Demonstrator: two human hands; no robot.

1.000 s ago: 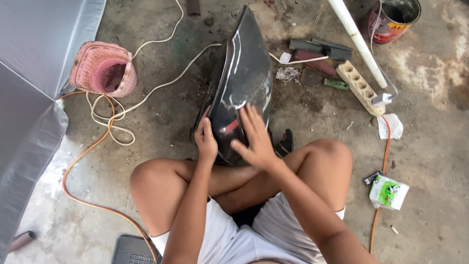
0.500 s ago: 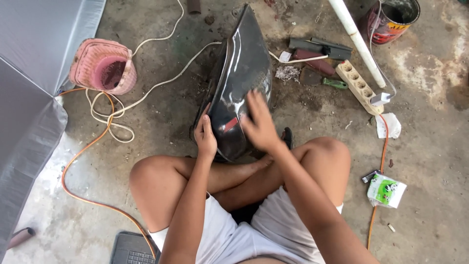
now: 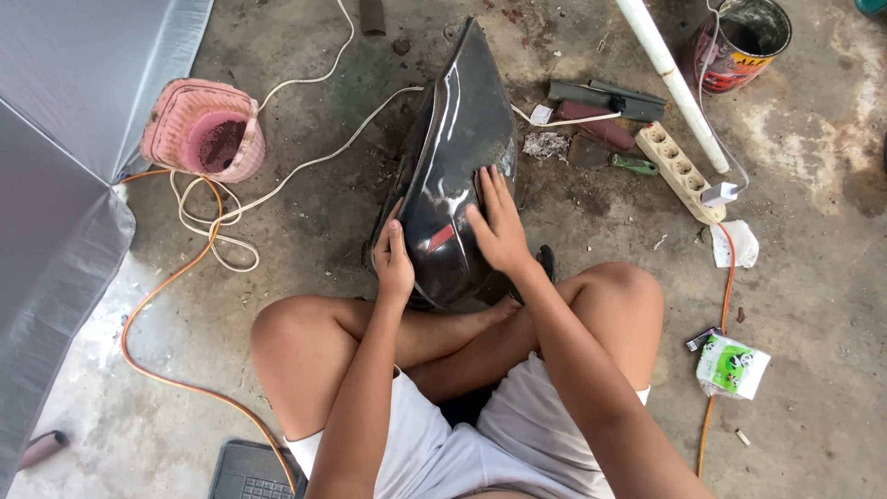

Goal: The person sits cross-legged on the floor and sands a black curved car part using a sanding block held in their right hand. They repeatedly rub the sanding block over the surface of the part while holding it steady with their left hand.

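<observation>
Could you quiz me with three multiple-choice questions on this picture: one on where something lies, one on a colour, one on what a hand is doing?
1. Where is the pink basket? A) left of the black glossy panel B) on the person's lap C) beside the paint can
2. What colour is the long cable by the knee? A) blue B) orange C) green
3. How is the right hand? A) in the air B) flat on the panel C) holding the white pipe

Answers: 1 A, it sits far left. 2 B, plainly orange. 3 B, palm on the panel; the left hand grips its edge.
</observation>
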